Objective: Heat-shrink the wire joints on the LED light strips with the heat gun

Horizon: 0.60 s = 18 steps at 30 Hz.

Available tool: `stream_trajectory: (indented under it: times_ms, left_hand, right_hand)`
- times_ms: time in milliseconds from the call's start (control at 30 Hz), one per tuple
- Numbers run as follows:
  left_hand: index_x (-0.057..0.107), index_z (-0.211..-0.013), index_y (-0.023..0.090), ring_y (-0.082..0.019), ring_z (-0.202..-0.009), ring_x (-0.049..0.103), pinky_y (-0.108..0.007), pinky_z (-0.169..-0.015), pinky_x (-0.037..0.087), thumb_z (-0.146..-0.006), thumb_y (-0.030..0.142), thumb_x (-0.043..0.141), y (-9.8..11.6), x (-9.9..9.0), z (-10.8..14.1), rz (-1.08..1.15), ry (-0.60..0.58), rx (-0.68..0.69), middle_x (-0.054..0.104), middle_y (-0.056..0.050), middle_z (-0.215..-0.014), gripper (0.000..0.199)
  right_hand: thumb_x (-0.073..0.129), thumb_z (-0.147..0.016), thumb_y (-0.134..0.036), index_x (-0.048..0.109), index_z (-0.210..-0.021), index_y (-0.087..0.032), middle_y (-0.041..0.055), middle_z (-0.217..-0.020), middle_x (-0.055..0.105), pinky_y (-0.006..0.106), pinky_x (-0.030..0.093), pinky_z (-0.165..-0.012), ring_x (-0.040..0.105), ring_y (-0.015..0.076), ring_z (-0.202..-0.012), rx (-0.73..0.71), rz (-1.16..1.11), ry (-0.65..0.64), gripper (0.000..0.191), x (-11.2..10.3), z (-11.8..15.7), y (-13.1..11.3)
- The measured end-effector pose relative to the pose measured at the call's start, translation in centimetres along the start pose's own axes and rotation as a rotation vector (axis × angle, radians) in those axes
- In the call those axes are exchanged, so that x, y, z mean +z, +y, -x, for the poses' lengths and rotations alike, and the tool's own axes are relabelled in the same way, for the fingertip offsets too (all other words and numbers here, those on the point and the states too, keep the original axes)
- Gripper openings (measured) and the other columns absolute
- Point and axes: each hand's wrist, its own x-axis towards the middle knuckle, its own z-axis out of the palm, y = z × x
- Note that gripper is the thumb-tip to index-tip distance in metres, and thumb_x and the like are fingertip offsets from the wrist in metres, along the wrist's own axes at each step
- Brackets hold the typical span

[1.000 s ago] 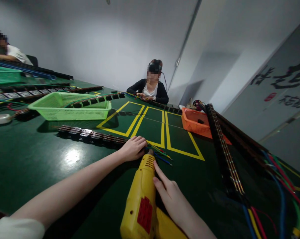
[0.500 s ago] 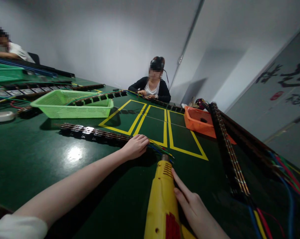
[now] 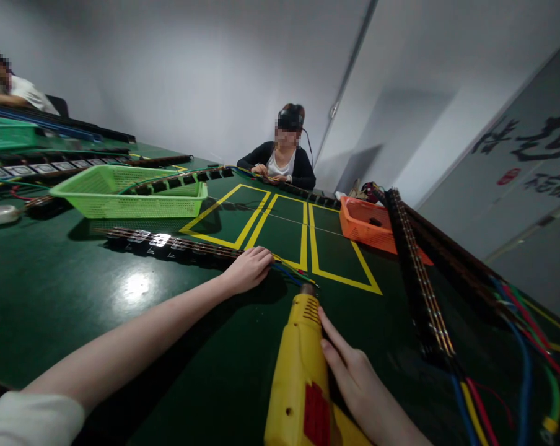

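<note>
My left hand [image 3: 248,269] is closed around the right end of a long dark strip assembly [image 3: 168,245] with copper rods along it. Blue, green, yellow and red wires [image 3: 293,272] come out beyond my fingers. In my right hand [image 3: 354,371] is a yellow heat gun [image 3: 295,359] with a red patch on its body. My fingers lie along its right side; the grip is partly out of view. Its metal nozzle [image 3: 310,288] points away from me, right by the wire ends.
A light green basket [image 3: 140,207] stands back left, with another strip across it. An orange basket [image 3: 370,234] sits back right, beside long strips [image 3: 419,279] with coloured wires. Yellow tape [image 3: 308,248] marks the green table. Two other people [image 3: 282,148] sit beyond.
The whole view has shifted slightly. The heat gun's nozzle stays by the wire ends, and both hands keep nearly the same hold.
</note>
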Motion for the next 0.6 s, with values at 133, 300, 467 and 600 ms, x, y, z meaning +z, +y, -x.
stream_trajectory:
  times_ms: [133,300,467,600]
  left_hand:
    - [0.051,-0.097,0.017,-0.020,-0.099,0.048,-0.035,-0.090,0.042,-0.088,0.017,0.042,0.0,0.0,-0.1,0.013,0.002,0.000,0.056,-0.008,-0.100,0.013]
    - [0.052,-0.099,0.016,-0.021,-0.099,0.048,-0.035,-0.089,0.042,-0.088,0.019,0.042,0.1,-0.1,0.1,0.034,0.005,0.004,0.057,-0.008,-0.100,0.015]
    - [0.054,-0.101,0.016,-0.020,-0.095,0.049,-0.035,-0.086,0.042,-0.091,0.021,0.039,0.0,-0.4,-1.1,0.022,-0.004,0.006,0.058,-0.007,-0.095,0.019]
    - [0.059,-0.086,0.016,-0.020,-0.086,0.048,-0.035,-0.080,0.042,-0.091,0.026,0.039,-0.1,-0.5,-2.8,-0.056,-0.078,0.006,0.058,-0.007,-0.084,0.023]
  right_hand:
    - [0.031,-0.093,-0.051,0.022,-0.145,-0.024,0.0087,-0.118,0.064,0.037,0.043,-0.091,0.058,0.0258,-0.112,-0.057,-0.007,-0.033,0.060,0.9,-1.3,-1.7]
    - [0.029,-0.094,-0.050,0.021,-0.145,-0.027,0.0093,-0.132,0.054,0.038,0.041,-0.093,0.051,0.0258,-0.120,-0.082,0.024,-0.063,0.057,1.8,-2.6,-3.5]
    - [0.028,-0.094,-0.052,0.019,-0.146,-0.027,0.0093,-0.126,0.059,0.035,0.044,-0.086,0.059,0.0255,-0.110,-0.111,0.012,-0.080,0.058,1.9,-2.7,-3.7]
    - [0.027,-0.093,-0.053,0.021,-0.145,-0.029,0.0080,-0.115,0.065,0.034,0.045,-0.078,0.065,0.0250,-0.095,-0.105,0.039,-0.079,0.058,1.8,-2.5,-3.3]
